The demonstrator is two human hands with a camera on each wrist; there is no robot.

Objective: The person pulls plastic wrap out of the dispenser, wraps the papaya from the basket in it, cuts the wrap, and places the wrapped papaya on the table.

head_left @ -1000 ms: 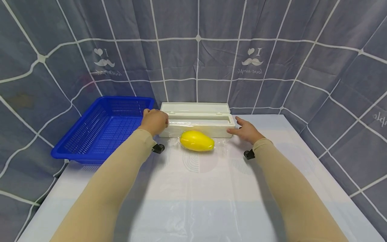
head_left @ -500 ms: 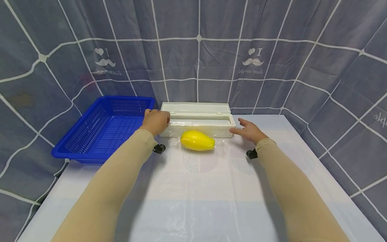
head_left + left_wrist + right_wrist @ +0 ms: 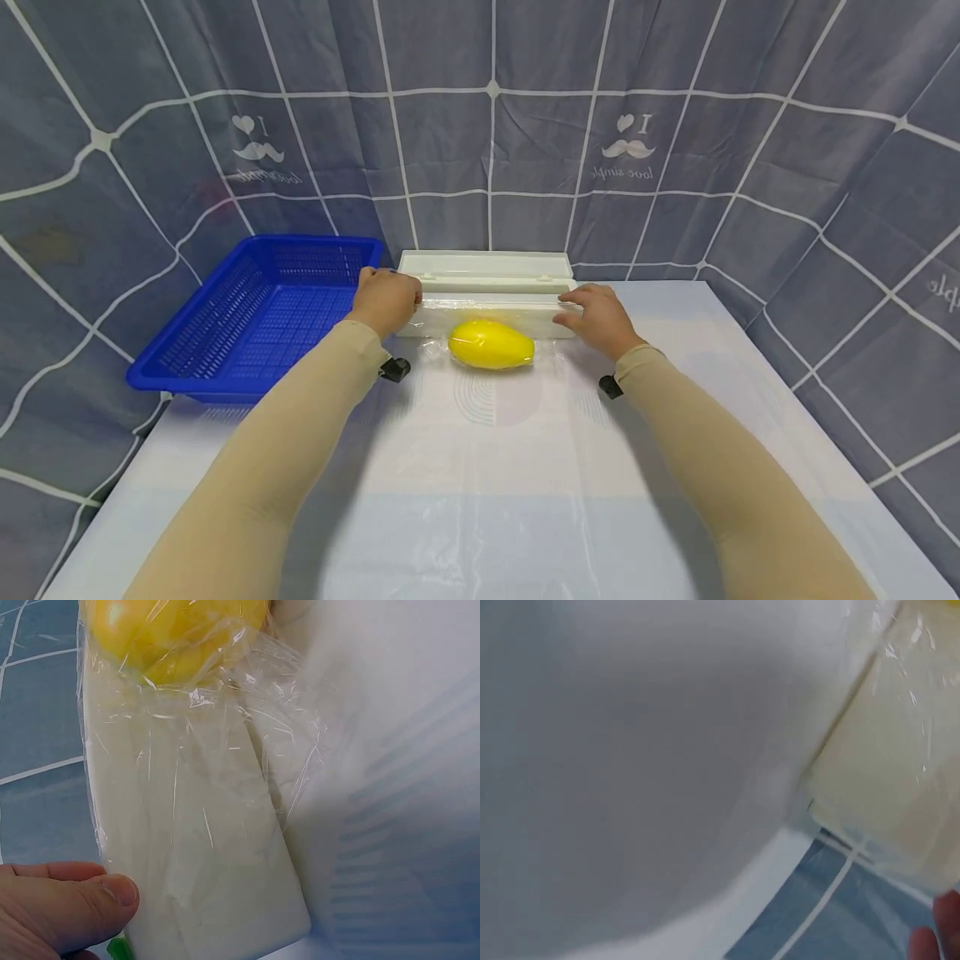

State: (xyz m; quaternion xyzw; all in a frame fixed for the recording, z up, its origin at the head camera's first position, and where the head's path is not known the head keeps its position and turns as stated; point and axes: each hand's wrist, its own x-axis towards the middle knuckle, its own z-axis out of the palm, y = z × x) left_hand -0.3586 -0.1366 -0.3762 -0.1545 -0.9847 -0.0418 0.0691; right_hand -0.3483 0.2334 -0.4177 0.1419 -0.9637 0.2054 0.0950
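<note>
A white cling film dispenser stands at the back of the table with its lid up. Clear cling film stretches down its front. Partly wrapped in that film, a yellow mango-shaped fruit lies against the dispenser's front. My left hand pinches the film at the dispenser's left end; in the left wrist view its thumb presses the film's edge. My right hand is at the right end, thumb and forefinger apart at the front edge. Only its fingertips show in the right wrist view.
A blue plastic basket stands left of the dispenser, close to my left hand. Behind the table hangs a grey curtain with white lines. A small green piece shows below my left thumb. The table has a pale patterned cover.
My right hand has moved left from beside the dispenser's end onto its front edge, and its fingers have come closer together. My left hand and the yellow fruit have hardly moved.
</note>
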